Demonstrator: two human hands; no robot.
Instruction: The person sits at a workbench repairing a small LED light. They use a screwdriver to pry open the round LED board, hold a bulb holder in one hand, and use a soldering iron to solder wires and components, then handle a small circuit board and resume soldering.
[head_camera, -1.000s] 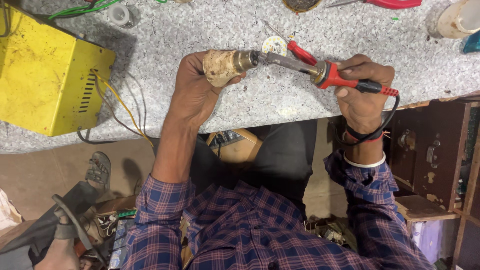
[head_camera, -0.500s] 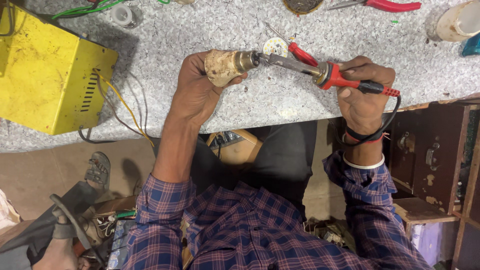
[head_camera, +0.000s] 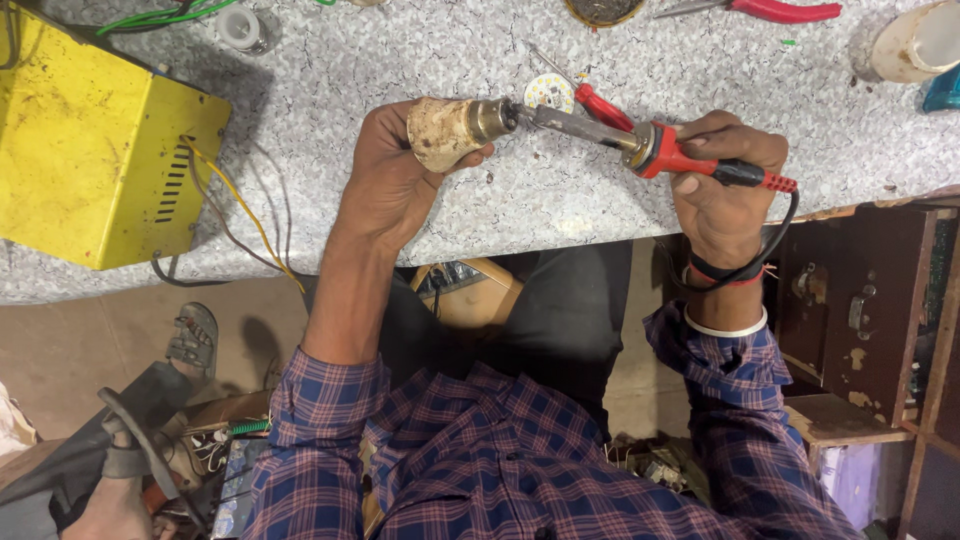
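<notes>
Your left hand (head_camera: 385, 180) fingers wrap tight round the bulb (head_camera: 448, 130), its metal end pointing right at the iron (head_camera: 640, 142) gripped in your right hand (head_camera: 722, 185).

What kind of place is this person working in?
Most likely a small electrical repair bench. The right hand holds a soldering iron to a worn bulb base in the left hand, and a yellow metal box with wires sits on the speckled worktop.

A blue-and-maroon plaid shirt fills the lower frame — sleeves rolled to the forearms. At right, the right hand (head_camera: 722, 190) wears wrist bands — black, red, white.
</notes>
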